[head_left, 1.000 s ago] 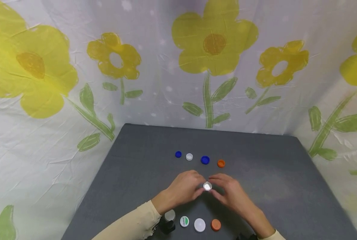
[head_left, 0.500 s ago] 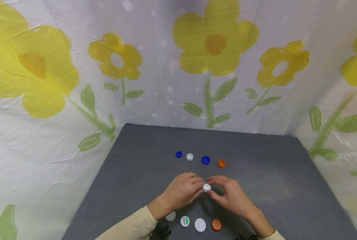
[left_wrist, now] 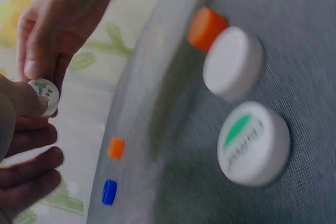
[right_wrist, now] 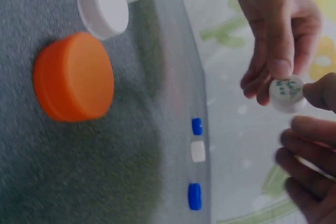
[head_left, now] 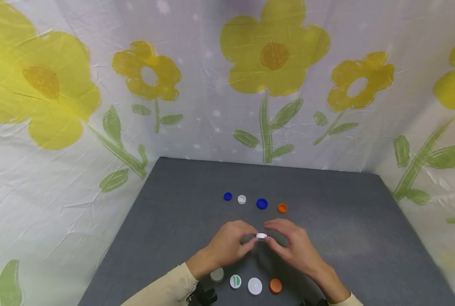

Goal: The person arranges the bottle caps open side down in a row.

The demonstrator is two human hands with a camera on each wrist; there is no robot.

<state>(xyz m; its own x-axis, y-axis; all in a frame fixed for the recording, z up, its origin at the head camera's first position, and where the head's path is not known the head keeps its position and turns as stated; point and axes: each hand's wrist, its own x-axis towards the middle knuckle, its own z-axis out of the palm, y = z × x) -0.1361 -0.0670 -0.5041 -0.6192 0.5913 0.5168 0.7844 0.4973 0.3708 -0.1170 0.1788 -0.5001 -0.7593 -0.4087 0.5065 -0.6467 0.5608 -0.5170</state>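
Over the dark grey table, a small white bottle cap [head_left: 261,236] stands edge-on between my two hands. My left hand [head_left: 231,243] pinches it between thumb and fingers. Green print shows on the face of the cap [right_wrist: 286,93] in the right wrist view. On the other side, my right hand [head_left: 293,246] has its thumb [right_wrist: 323,93] right at the cap's edge, while its fingers are spread a little apart from it. In the left wrist view the left thumb overlaps part of the cap [left_wrist: 46,95].
A front row holds a grey cap [head_left: 217,275], a white cap with green print [head_left: 235,281], a larger white cap [head_left: 255,286] and an orange cap [head_left: 275,286]. Farther back lie blue caps [head_left: 262,204], a white cap [head_left: 241,199] and an orange cap [head_left: 282,208], hollow side up.
The held cap has turned from showing its hollow inside to standing edge-on. My right fingers have spread away from it. The caps on the table have not moved.
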